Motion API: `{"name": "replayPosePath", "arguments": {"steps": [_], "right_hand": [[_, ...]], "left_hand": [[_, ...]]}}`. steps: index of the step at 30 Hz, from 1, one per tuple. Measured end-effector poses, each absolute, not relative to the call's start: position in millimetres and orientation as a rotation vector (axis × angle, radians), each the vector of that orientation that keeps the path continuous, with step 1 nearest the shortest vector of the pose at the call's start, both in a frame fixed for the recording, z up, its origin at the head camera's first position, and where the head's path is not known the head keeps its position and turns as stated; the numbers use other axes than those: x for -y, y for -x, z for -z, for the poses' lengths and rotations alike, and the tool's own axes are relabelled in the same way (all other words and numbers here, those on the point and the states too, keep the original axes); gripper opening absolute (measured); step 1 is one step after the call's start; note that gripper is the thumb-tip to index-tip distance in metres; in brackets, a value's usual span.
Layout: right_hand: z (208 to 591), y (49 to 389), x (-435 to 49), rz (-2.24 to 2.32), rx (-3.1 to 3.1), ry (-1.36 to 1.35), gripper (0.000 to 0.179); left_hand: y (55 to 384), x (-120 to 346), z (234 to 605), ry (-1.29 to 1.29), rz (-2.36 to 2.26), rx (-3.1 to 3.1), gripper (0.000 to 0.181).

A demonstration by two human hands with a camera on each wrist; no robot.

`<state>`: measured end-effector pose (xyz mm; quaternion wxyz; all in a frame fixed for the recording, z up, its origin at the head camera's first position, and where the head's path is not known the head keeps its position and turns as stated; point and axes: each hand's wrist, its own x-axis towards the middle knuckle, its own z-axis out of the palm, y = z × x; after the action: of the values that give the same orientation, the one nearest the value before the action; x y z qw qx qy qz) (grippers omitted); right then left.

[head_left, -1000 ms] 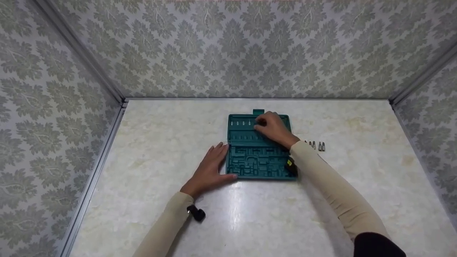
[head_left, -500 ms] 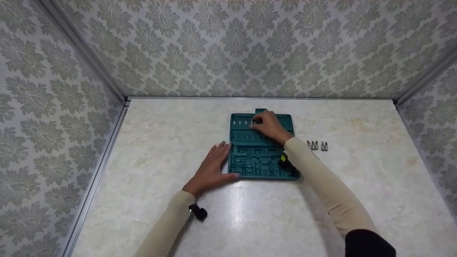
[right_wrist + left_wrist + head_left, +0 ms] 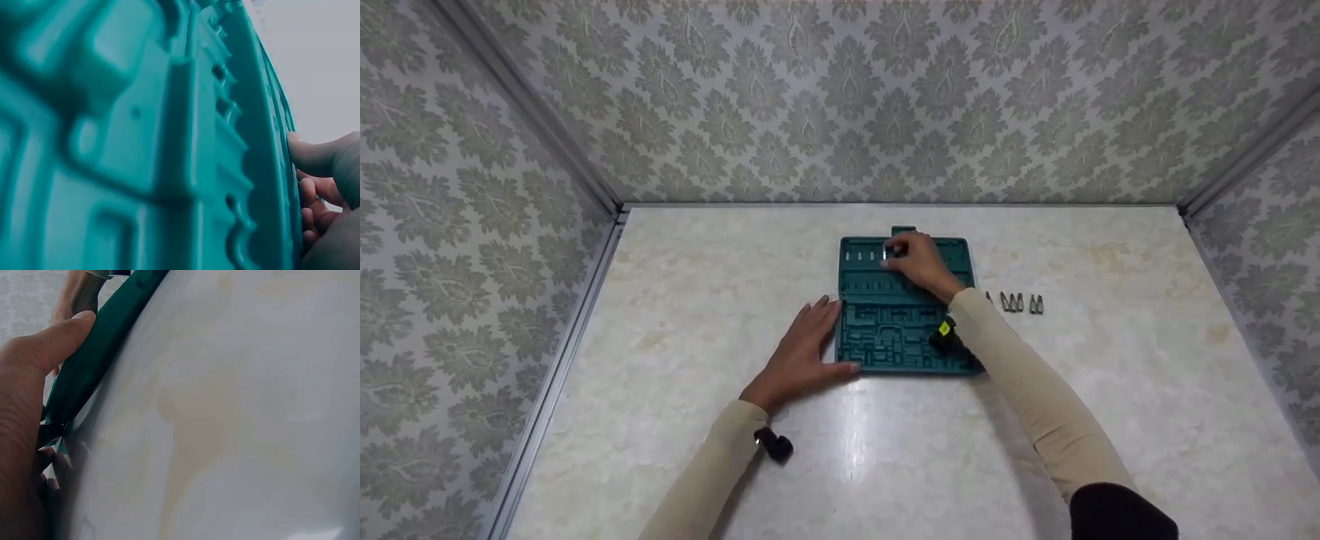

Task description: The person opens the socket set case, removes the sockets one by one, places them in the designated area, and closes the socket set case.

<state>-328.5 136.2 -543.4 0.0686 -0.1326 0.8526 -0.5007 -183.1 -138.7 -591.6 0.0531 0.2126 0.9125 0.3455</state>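
Note:
A green plastic tool case (image 3: 911, 367) lies opened flat, its near half moulded with many recesses. My left hand (image 3: 800, 360) rests against its left side with fingers stretched out; the thumb (image 3: 73, 332) touches the near edge in the left wrist view. Over the far half, my right hand (image 3: 919, 259) pinches a small silver bit (image 3: 885, 253) between thumb and fingertips, at the row of slots. Left of it in that row, small bright marks show. In the right wrist view the fingers (image 3: 318, 154) are at the case's far part, the bit hidden.
Several small pointed metal bits (image 3: 1012, 302) lie on the pale marbled table (image 3: 1110, 360) right of the case, one partly behind the right sleeve. A latch tab (image 3: 903, 231) sticks out at the case's far edge. Patterned walls (image 3: 847, 112) enclose the table.
My right hand has shifted slightly left along the slot row, and the silver bit now shows at its fingertips. More loose bits show beside the sleeve. The left hand stays in place.

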Motion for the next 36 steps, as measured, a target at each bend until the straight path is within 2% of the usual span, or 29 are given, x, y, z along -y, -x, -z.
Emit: {"name": "replayPosePath", "arguments": {"steps": [5, 9, 16, 36], "right_hand": [[547.2, 327.8, -133.3, 1.598, -2.588, 0.396, 0.022], [549.0, 327.6, -131.5, 1.576, -2.656, 0.412, 0.019], [543.1, 329.5, -136.7, 1.877, -2.555, 0.310, 0.022], [525.3, 303.4, -198.8, 1.862, -2.601, 0.269, 0.030]], "left_hand": [[182.3, 138.0, 587.9, -0.618, -1.021, -2.768, 0.121], [182.6, 137.7, 586.7, -0.611, -1.013, -2.766, 0.121], [182.0, 138.9, 589.1, -0.598, -1.038, -2.767, 0.121], [181.0, 138.2, 589.2, -0.618, -1.023, -2.784, 0.120]]}}
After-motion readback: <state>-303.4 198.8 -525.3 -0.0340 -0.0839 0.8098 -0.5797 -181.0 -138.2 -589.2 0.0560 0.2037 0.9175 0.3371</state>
